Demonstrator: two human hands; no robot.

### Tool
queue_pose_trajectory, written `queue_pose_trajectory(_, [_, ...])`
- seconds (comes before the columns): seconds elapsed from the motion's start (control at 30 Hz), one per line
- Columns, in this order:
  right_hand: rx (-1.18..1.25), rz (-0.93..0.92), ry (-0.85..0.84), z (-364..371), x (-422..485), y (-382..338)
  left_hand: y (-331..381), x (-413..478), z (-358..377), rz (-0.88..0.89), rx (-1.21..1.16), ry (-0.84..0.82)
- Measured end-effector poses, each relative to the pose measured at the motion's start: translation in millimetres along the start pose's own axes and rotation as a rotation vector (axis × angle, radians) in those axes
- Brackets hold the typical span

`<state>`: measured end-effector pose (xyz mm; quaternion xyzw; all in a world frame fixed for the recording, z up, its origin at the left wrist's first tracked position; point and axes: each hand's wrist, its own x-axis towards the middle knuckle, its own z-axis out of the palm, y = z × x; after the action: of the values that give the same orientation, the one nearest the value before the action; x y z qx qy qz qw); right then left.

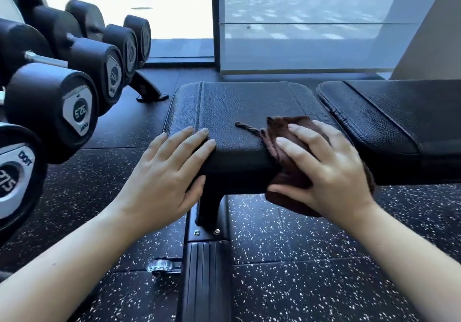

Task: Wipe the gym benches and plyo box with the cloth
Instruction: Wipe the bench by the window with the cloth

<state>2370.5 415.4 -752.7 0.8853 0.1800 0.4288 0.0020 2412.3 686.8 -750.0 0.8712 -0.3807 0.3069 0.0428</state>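
Note:
A black padded gym bench runs across the middle: its seat pad [244,104] is in front of me and its longer back pad [399,117] lies to the right. My right hand [324,169] presses a brown cloth [289,179] over the near right edge of the seat pad; the cloth hangs down the pad's side, and a loose strand lies on top. My left hand [164,172] rests flat on the seat pad's near left corner, fingers spread, thumb under the edge. No plyo box is in sight.
A rack of black dumbbells [55,107] stands close on the left. The bench's steel post and base foot [204,279] with a small wheel [159,267] sit on speckled rubber flooring below. A glass wall [299,35] stands behind the bench.

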Motion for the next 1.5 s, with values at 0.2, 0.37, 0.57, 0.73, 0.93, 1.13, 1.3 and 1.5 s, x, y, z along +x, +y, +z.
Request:
queue_pose_trajectory(0.2, [0.098, -0.076, -0.089, 23.0, 52.3, -77.9, -24.8, -19.5, -5.4, -0.031, 0.032, -0.005])
queue_pose_trajectory(0.37, [0.146, -0.134, -0.135, 13.5, 44.0, -58.1, -45.4, -34.1, -3.4, -0.067, 0.072, -0.012])
queue_pose_trajectory(0.57, [0.068, -0.015, -0.084, 22.2, 51.1, -95.4, -48.4, -35.9, 1.9, -0.078, 0.022, 0.027])
queue_pose_trajectory(0.73, [0.018, -0.018, -0.143, 39.9, 89.2, -149.2, -63.9, -42.5, 4.4, -0.124, 0.027, 0.037])
queue_pose_trajectory(0.93, [0.178, -0.054, -0.183, 19.5, 66.9, -108.1, -67.0, -42.7, -1.3, -0.146, -0.010, 0.050])
queue_pose_trajectory(1.13, [0.280, 0.024, -0.385, -7.1, 57.1, -43.9, -45.7, -15.4, -12.9, -0.145, -0.144, 0.119])
queue_pose_trajectory(1.3, [0.523, 0.103, -0.616, -10.8, 79.4, -16.8, -15.8, 20.9, -5.8, -0.084, -0.199, 0.082])
queue_pose_trajectory(1.5, [0.685, 0.227, -0.631, 2.6, 101.3, -8.7, -0.4, 40.5, 9.0, -0.109, -0.171, -0.006])
